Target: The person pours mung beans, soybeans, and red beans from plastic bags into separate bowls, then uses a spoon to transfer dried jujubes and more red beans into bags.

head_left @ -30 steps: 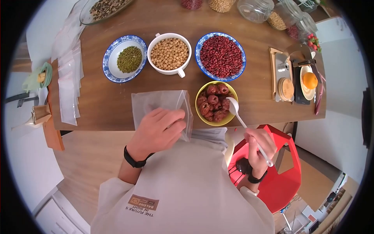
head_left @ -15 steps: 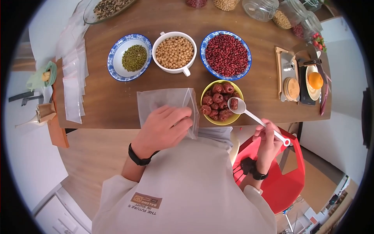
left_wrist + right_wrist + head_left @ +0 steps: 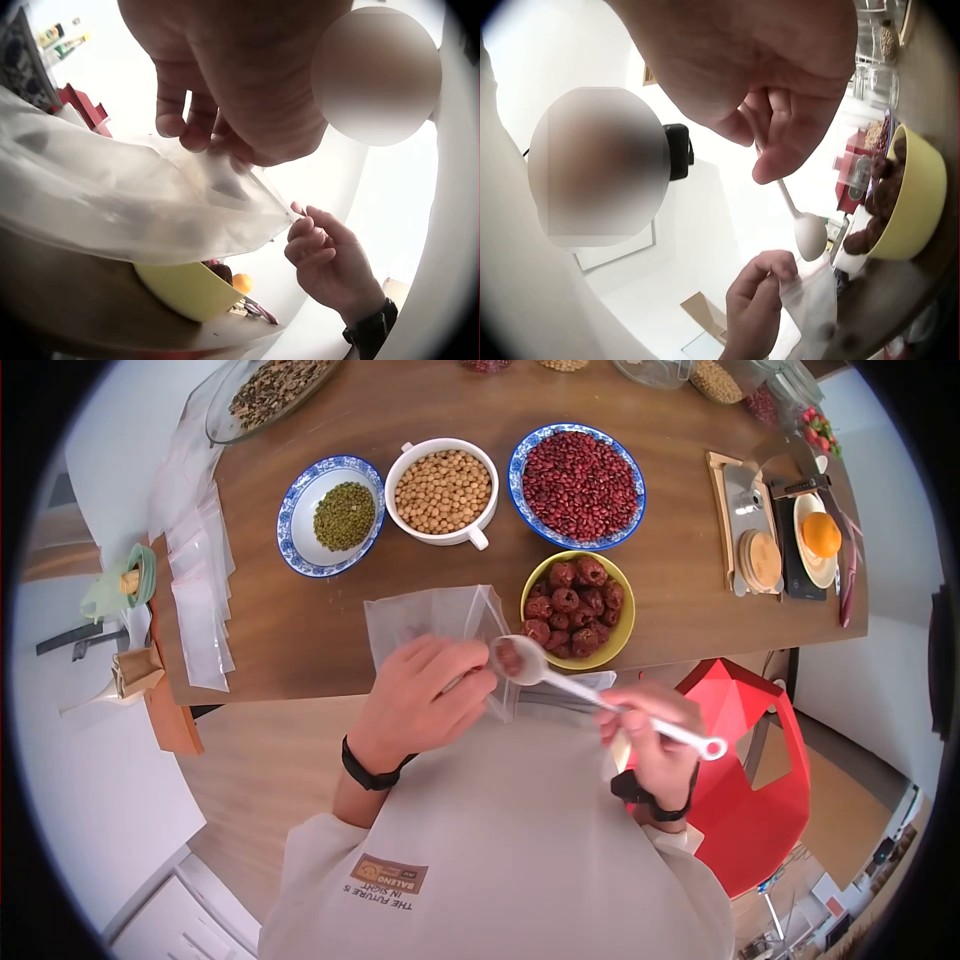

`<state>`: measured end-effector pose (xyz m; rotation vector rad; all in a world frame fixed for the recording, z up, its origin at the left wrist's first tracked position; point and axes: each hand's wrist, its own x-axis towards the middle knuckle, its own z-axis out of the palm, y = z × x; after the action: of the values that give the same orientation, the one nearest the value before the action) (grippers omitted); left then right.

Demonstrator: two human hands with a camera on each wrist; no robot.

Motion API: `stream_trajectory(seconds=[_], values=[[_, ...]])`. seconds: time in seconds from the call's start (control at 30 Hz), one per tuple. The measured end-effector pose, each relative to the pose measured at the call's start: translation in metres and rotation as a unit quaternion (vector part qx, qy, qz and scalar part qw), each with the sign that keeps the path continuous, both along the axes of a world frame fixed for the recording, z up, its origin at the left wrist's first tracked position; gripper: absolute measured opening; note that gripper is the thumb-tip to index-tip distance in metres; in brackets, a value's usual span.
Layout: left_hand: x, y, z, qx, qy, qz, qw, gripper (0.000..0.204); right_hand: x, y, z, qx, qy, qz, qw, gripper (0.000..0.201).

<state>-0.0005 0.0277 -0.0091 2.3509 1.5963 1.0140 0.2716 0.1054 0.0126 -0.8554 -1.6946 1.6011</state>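
My left hand [image 3: 425, 695] pinches the upper edge of a clear zip bag [image 3: 415, 613] at the table's front edge. In the left wrist view the bag [image 3: 97, 195] bulges below the fingers, with dark shapes showing faintly through it. My right hand [image 3: 655, 735] grips the handle of a white plastic spoon [image 3: 580, 690], held between thumb and fingers. One dried red date [image 3: 508, 657] lies in the spoon, which is right at the bag's mouth beside the left fingers. To the right, a yellow bowl [image 3: 628, 622] holds several more dates [image 3: 565, 600].
Behind stand a blue-rimmed bowl of mung beans [image 3: 343, 517], a white two-handled bowl of chickpeas [image 3: 442, 492] and a blue-rimmed bowl of red beans [image 3: 580, 485]. Flat plastic bags [image 3: 200, 610] lie left. An orange [image 3: 821, 535] sits on a plate at right; a red chair [image 3: 750, 810] stands below.
The spoon has lifted one date out of the yellow bowl and moved left to the bag's mouth. The left hand keeps its hold on the bag. The head view has shifted slightly.
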Motion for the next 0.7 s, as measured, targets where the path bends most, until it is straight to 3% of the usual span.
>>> stream_trajectory(seconds=[0.07,0.13,0.27,0.37,0.43,0.47,0.53,0.7], values=[[0.001,-0.002,0.002,0.039,-0.011,0.005,0.999,0.023,-0.014,0.003,-0.001,0.050,-0.021,0.044,0.998,0.021],[0.000,-0.007,0.000,0.053,-0.010,0.011,0.998,0.024,-0.025,0.006,0.000,0.244,-0.026,0.150,0.958,0.021],[-0.003,-0.010,0.000,0.073,-0.011,0.028,0.997,0.027,-0.017,0.008,0.012,0.234,-0.059,0.159,0.957,0.035],[-0.005,-0.010,0.000,0.058,0.011,0.038,0.998,0.025,0.011,0.018,0.013,0.230,-0.045,0.141,0.962,0.028],[-0.009,-0.010,-0.001,0.062,0.011,0.045,0.997,0.024,0.020,0.020,0.014,0.224,-0.050,0.002,0.973,0.022],[-0.010,-0.010,-0.001,0.066,0.013,0.052,0.996,0.022,0.022,0.021,0.014,0.225,-0.050,0.001,0.973,0.022],[-0.014,-0.011,0.000,0.064,0.009,0.054,0.996,0.022,0.020,0.030,0.018,0.261,-0.171,-0.068,0.948,0.019],[-0.014,-0.009,0.003,0.045,0.009,0.055,0.997,0.021,0.013,0.039,0.006,0.255,-0.204,-0.039,0.944,0.019]])
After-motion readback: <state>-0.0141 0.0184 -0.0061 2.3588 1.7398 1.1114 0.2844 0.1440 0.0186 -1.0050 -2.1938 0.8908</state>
